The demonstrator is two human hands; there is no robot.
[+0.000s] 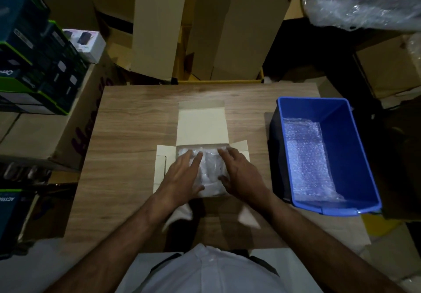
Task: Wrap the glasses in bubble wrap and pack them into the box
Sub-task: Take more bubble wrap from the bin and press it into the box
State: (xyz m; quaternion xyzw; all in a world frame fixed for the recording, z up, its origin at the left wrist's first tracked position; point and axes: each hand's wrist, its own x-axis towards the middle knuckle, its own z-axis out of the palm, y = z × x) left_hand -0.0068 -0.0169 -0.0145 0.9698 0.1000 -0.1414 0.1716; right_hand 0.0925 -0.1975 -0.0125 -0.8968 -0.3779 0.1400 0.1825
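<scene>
A small cream cardboard box [201, 124] lies open in the middle of the wooden table, its lid flap folded away from me and its side flaps spread. Inside it sits a bundle of bubble wrap [209, 167]; the glasses within cannot be made out. My left hand [182, 174] rests flat on the left part of the bundle, fingers spread. On the right part lies my right hand [239, 171], fingers spread too. Neither hand grips anything.
A blue plastic bin [362, 151] lined with bubble wrap [307, 162] stands at the table's right edge. Tall cardboard cartons [227, 30] rise behind the table. Stacked product boxes [38, 64] stand on the left.
</scene>
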